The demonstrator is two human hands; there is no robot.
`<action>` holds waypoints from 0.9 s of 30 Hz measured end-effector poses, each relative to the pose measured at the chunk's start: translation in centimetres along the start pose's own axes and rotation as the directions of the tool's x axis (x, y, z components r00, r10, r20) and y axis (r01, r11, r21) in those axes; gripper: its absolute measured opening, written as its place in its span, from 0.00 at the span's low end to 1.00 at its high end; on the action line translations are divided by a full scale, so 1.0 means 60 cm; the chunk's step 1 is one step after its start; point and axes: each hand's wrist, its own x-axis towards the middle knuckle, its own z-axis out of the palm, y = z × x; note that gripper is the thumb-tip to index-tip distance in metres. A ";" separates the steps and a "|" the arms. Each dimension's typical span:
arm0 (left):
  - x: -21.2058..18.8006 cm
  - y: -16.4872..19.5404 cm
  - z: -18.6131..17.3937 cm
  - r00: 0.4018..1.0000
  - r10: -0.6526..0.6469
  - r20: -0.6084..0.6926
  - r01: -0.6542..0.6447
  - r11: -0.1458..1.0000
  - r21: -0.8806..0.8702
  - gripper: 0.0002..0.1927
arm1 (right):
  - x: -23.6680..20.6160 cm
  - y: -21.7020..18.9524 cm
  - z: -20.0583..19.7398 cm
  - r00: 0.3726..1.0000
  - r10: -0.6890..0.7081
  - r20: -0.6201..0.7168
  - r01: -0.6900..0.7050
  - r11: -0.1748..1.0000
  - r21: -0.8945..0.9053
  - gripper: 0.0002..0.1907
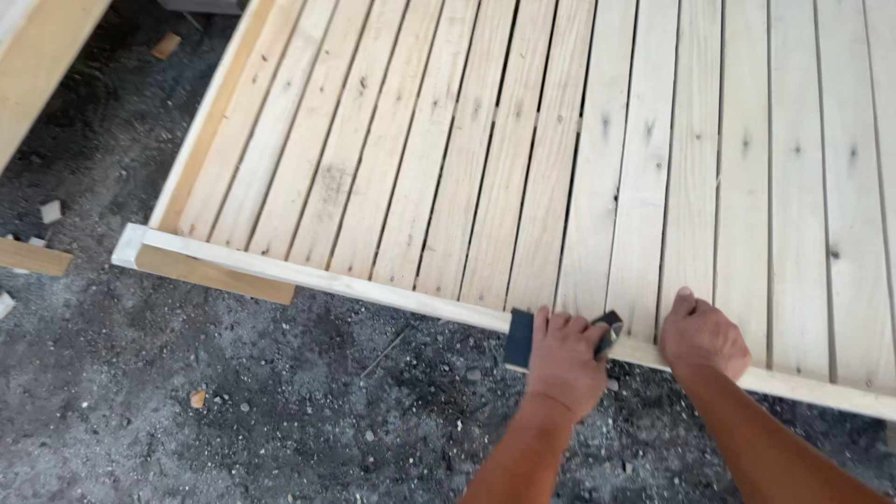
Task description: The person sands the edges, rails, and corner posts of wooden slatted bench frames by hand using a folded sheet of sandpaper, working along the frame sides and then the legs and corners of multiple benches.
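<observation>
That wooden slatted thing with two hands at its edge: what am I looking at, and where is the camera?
The camera sits on a person's head and looks down at their own bare hands; no machine is involved. The big pale thing is a wooden panel of long slats side by side, framed by a thin edge strip, lying over dark gravelly ground. The left hand grips a dark block pressed against that edge strip. It looks like a sanding block, though I cannot be sure. The right hand rests closed on the same strip, holding nothing else. Small wood offcuts lie on the ground at left.
</observation>
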 end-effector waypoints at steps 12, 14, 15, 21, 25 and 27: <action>-0.019 -0.134 -0.079 0.963 -0.255 0.092 0.239 0.958 0.157 0.09 | -0.005 -0.005 0.000 0.999 0.014 0.044 -0.014 1.000 -0.012 0.34; 0.002 -0.037 -0.041 0.968 -0.140 0.209 0.084 0.963 0.256 0.12 | -0.006 -0.005 -0.001 1.000 -0.001 0.026 0.001 1.000 -0.023 0.35; 0.007 -0.006 -0.032 0.986 -0.100 0.130 0.078 0.983 0.166 0.13 | -0.006 -0.005 -0.002 1.000 -0.002 0.028 0.003 1.000 -0.023 0.35; -0.012 -0.149 -0.133 0.942 -0.276 0.191 0.262 0.960 0.100 0.11 | -0.008 -0.003 -0.005 0.995 0.030 0.095 -0.027 0.999 -0.034 0.33; -0.046 -0.238 -0.168 0.925 -0.129 -0.357 0.165 0.984 0.072 0.08 | -0.007 -0.007 -0.003 0.996 0.038 0.085 -0.035 0.999 -0.037 0.32; -0.039 -0.180 -0.129 0.895 -0.417 -0.159 0.411 0.909 -0.071 0.14 | -0.006 -0.008 -0.002 0.996 0.031 0.084 -0.028 0.999 -0.034 0.32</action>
